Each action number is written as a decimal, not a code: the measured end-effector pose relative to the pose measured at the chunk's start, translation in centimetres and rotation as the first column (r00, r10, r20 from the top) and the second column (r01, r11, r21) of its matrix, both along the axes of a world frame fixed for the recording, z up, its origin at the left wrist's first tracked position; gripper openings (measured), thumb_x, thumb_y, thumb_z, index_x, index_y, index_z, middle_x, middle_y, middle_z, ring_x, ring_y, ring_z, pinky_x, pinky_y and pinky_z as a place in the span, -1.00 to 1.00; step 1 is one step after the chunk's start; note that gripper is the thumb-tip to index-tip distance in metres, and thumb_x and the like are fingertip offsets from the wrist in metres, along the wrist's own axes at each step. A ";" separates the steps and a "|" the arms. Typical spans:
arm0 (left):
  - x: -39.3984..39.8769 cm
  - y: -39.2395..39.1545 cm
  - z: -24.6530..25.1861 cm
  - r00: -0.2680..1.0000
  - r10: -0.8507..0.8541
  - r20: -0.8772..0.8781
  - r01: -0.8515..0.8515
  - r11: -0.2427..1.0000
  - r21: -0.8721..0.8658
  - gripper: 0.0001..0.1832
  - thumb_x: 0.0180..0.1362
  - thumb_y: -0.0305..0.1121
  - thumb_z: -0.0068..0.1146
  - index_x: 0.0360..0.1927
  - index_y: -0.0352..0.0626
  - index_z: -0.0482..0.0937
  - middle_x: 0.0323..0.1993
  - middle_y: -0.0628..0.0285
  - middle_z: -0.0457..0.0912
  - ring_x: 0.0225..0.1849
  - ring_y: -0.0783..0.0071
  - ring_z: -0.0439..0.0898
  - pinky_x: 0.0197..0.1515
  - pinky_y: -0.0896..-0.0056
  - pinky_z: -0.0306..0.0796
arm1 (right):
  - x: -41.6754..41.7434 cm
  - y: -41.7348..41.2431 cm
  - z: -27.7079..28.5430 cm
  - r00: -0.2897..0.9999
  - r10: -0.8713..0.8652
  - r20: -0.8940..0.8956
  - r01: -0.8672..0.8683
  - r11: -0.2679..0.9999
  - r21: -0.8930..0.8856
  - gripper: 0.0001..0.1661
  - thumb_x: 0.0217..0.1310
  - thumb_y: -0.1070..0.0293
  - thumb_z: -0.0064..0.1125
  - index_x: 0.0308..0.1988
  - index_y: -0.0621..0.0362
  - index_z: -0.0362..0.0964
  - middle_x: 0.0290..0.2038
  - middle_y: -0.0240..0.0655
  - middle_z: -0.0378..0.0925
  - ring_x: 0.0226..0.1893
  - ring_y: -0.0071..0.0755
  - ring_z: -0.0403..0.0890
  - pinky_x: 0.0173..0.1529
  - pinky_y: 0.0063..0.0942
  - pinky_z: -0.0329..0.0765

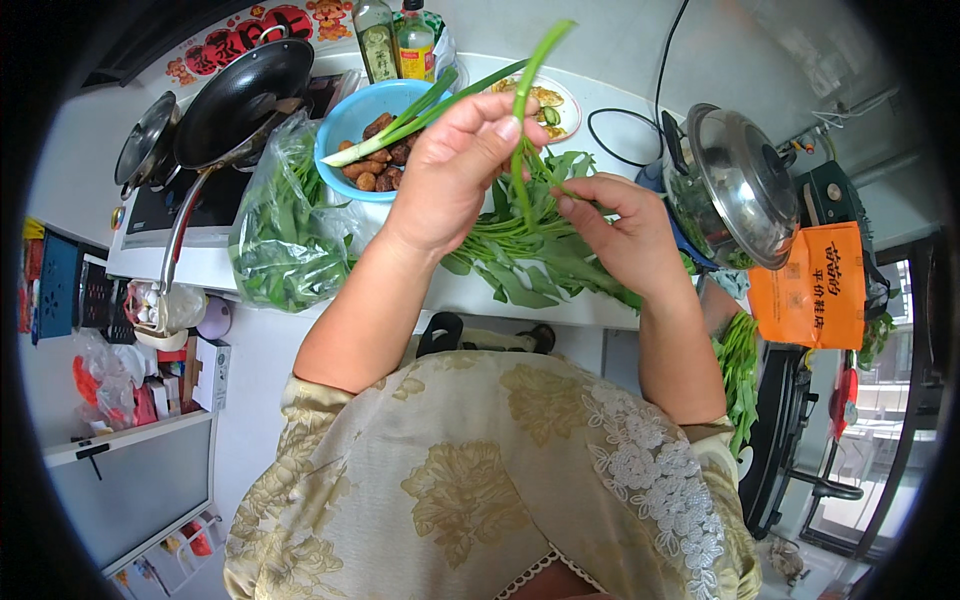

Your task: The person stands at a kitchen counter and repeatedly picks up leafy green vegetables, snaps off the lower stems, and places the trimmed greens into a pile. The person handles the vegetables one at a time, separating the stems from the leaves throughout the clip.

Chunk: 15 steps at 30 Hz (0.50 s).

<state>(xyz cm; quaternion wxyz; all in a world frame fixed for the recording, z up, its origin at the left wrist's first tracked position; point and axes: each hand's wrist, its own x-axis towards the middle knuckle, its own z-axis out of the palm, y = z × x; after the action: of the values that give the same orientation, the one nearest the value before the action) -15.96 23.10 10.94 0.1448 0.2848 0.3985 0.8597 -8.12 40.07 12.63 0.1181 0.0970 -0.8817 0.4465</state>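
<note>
My left hand is raised over the counter and pinches a green vegetable stem between thumb and forefinger. My right hand holds the stem's thin lower offshoot between its fingertips. Beneath both hands lies a heap of leafy greens on the white counter. A scallion with a white root end lies across a light blue plastic bowl of brown root vegetables; where it passes behind my left hand is hidden. More greens fill a clear plastic bag left of the heap.
A black wok and a lidded pan stand on the stove at left. Two bottles stand behind the bowl. A plate of food sits at the back. At right are a pot with a glass lid and an orange bag.
</note>
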 end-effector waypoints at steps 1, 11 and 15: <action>0.2 0.2 -0.2 1.000 0.016 -0.016 -0.017 0.999 -0.028 -0.73 0.23 -0.32 -0.07 -0.06 -0.21 0.45 -0.26 0.25 0.56 -0.22 0.53 0.47 -0.19 0.48 0.36 | 0.0 0.2 0.1 0.999 0.019 0.034 -0.020 0.999 0.031 -0.80 0.00 0.46 0.19 -0.27 0.19 0.51 -0.42 -0.24 0.52 -0.43 -0.29 0.52 -0.34 -0.49 0.43; 0.8 1.1 1.5 0.988 0.040 -0.148 -0.072 0.975 -0.211 -0.76 0.22 -0.43 -0.05 -0.07 -0.24 0.50 -0.29 0.27 0.57 -0.27 0.59 0.49 -0.26 0.55 0.37 | 0.3 0.2 7.6 0.669 0.172 -0.723 0.475 0.649 0.594 -0.57 -0.09 0.48 0.18 -0.09 0.12 0.41 -0.21 -0.28 0.46 -0.17 -0.19 0.46 -0.02 -0.32 0.35; 0.5 1.7 1.3 0.975 0.025 -0.220 -0.089 0.953 -0.290 -0.76 0.22 -0.42 -0.04 -0.07 -0.24 0.51 -0.33 0.31 0.57 -0.29 0.64 0.48 -0.25 0.59 0.35 | -0.4 1.0 7.4 0.807 0.211 -0.551 0.374 0.539 0.755 -0.67 -0.12 0.53 0.08 -0.21 0.13 0.42 -0.35 -0.35 0.41 -0.26 -0.26 0.45 -0.13 -0.34 0.36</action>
<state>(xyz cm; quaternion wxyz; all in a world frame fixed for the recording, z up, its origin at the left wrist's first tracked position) -15.47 24.84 12.27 0.1175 0.3386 0.5450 0.7580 -8.55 41.11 20.02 0.3429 0.2293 -0.9065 -0.0896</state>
